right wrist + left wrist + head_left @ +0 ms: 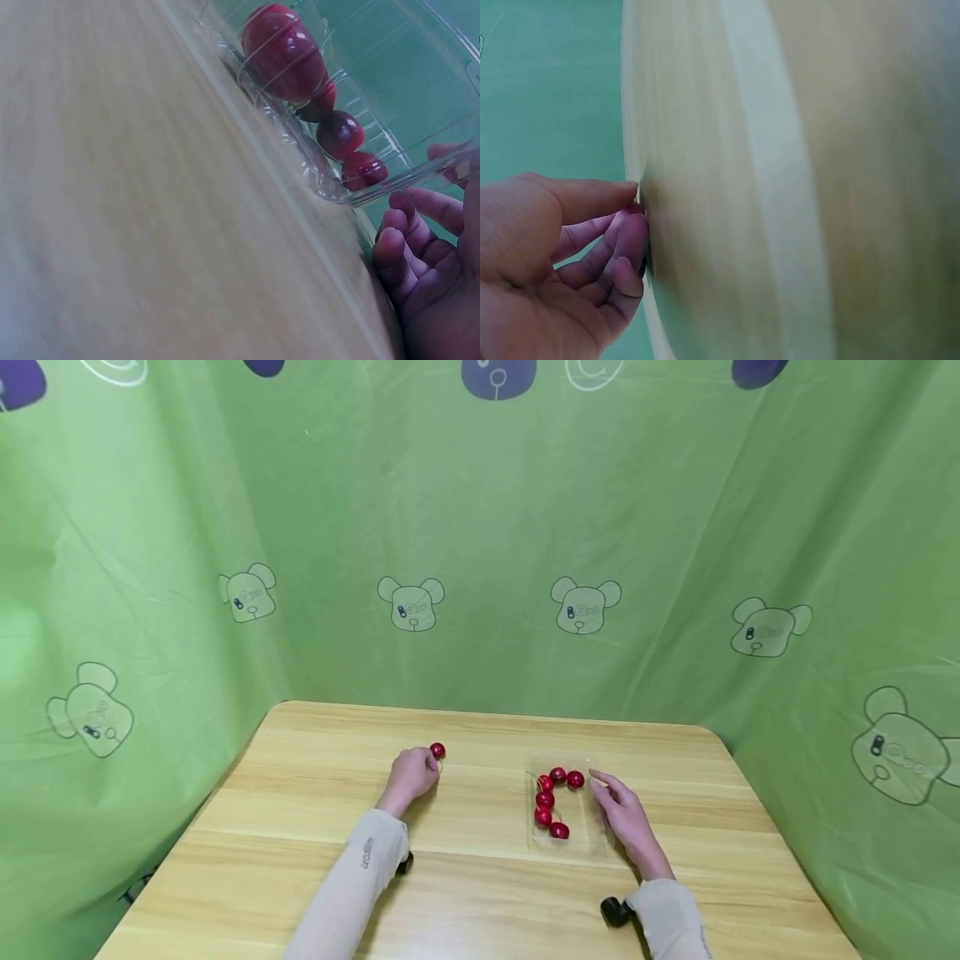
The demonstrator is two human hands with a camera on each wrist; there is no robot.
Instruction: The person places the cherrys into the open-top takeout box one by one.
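My left hand (415,772) reaches to the table's far left part, fingers curled and thumb brought to the fingertips. Just beyond those fingertips is a red cherry (437,749), with a thin stem showing beside the hand. In the left wrist view the thumb and fingers (634,240) meet close to the tabletop; whether they grip the cherry or its stem is hidden. A clear plastic container (585,839) with several red cherries (544,799) stands right of centre. My right hand (628,818) holds its right wall, and in the right wrist view one digit shows through the plastic.
The light wooden table (480,893) has a far edge near a green curtain (487,527) printed with bear heads. Curtain also hangs on both sides. A small black camera (616,912) sits at the right wrist, another (405,863) at the left.
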